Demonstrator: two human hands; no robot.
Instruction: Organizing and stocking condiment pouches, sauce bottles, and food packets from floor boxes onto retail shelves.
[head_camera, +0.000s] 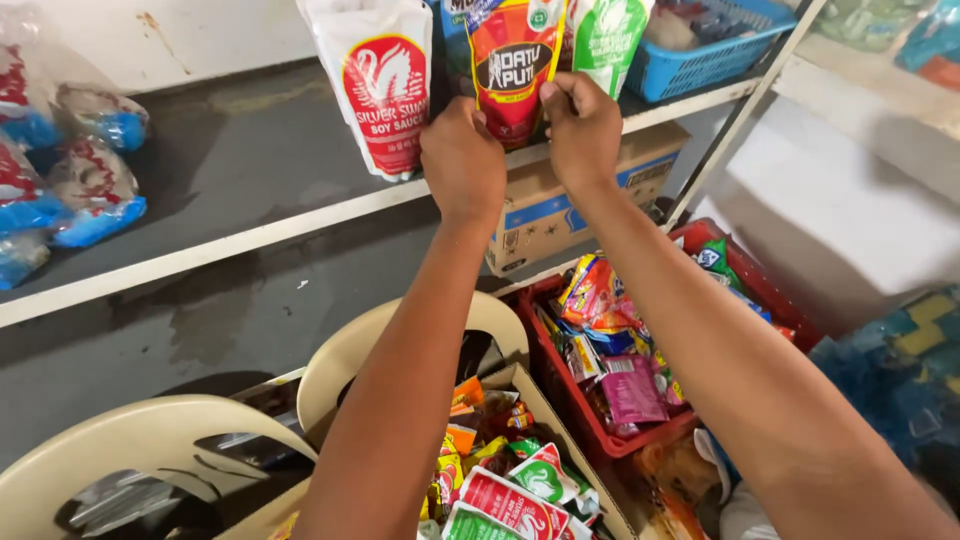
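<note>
**Both hands set a red pouch upright on the shelf**

The left hand (462, 160) and right hand (583, 128) are both raised to the grey shelf (230, 170), each closed in a pinch on the lower part of a red stand-up sauce pouch (513, 70). Fingers curl over the front, thumbs seem tucked behind; neither hand is spread. The two-sided grip keeps the soft, bottom-heavy pouch vertical, since one hand alone would likely let it sag.

The pouch stands at the shelf's front edge, wedged between a white pouch with a red label (380, 85) on its left and a green-and-white pouch (607, 35) on its right (all three upright, faces out, apparently lined up for display). A blue plastic basket (715, 55) sits further right on the same shelf.

Below, a cardboard box (545, 215) rests under the shelf. A red crate (575, 385) of mixed sachets lies near the person's right forearm, and an open carton (545, 400) of red, green and white packets sits on a cream plastic chair (350, 350), within easy reach. Blue-and-white bags (90, 180) lie flat at the shelf's far left.
</note>
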